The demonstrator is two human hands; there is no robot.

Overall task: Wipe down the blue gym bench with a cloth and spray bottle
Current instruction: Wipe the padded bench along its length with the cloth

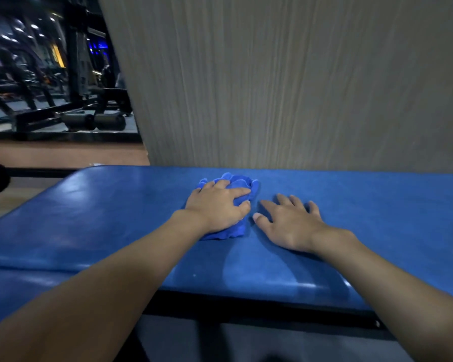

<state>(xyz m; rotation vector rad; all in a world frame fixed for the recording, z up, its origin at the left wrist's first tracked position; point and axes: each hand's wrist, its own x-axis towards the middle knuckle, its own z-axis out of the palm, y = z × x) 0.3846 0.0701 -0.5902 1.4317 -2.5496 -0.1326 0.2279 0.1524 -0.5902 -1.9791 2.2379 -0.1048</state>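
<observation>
Blue gym bench (89,218): left hand (217,205) gripped the bunched cloth (242,182); right hand (288,220) lay flat, fingers spread, just beside it. Overlapping, firmly pressed strokes would suit.

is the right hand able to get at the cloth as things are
Probably yes: the right hand lies open on the bench beside the cloth, nothing between them, though the left hand covers most of it.

Your left hand (217,205) on bunched blue cloth (239,182), fingers curled into folds, cloth pressed to blue bench (102,218). Your right hand (290,223) just beside, palm down on pad, fingers spread. Grey wood-grain panel (272,87) behind bench. Dark gym machines (50,87) far left.
</observation>
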